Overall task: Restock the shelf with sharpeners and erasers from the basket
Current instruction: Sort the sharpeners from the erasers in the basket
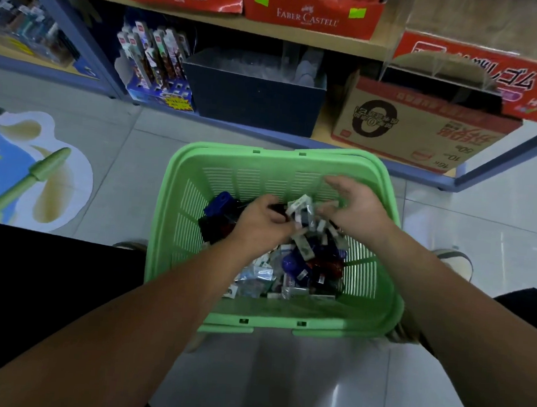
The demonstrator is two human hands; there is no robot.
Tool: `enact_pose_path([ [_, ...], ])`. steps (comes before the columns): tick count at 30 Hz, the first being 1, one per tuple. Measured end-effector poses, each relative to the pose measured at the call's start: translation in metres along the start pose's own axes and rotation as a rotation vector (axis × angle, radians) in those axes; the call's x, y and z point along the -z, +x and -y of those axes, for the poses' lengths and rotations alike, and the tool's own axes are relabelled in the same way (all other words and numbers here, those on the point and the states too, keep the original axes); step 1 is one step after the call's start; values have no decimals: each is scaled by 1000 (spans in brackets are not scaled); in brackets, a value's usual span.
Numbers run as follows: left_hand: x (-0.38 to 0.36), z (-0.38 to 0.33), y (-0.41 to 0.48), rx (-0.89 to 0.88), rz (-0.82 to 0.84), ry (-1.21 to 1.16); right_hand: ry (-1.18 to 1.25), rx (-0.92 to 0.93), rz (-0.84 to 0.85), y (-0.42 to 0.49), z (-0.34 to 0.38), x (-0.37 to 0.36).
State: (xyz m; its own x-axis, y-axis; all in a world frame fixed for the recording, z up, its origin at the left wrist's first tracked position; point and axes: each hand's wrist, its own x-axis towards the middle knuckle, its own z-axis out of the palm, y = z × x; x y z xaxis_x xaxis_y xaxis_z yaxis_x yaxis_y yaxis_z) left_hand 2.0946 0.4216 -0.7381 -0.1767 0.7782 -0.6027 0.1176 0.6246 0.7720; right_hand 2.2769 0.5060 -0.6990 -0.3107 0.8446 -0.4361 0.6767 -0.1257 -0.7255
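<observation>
Basket: green basket [272,313] on the tiled floor [469,223], frame centre, holding the stock.
Sharpeners: dark blue and red sharpeners [291,263] piled in it.
Erasers: white oblong erasers [301,210] pointing every which way (no shared long axis).
Left hand: left hand [261,218] has its fingers curled against the erasers; I cannot tell whether it grips them.
Right hand: right hand [354,206] is spread loosely over them, blurred.
Shelf: shelf [304,35] across the top of the frame.
Writing: red boxes [309,12] read "FABER-CASTELL".
</observation>
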Motion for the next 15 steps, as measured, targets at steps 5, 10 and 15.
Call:
enact_pose_path([
  [5,-2,24,3,-23,129,427,-346,-122,249,-11,-12,-18],
  [10,-30,56,3,-42,378,583,-740,-81,430,-17,-44,-49],
  [15,-33,51,11,-16,272,510,-995,44,512,-21,-62,-55],
])
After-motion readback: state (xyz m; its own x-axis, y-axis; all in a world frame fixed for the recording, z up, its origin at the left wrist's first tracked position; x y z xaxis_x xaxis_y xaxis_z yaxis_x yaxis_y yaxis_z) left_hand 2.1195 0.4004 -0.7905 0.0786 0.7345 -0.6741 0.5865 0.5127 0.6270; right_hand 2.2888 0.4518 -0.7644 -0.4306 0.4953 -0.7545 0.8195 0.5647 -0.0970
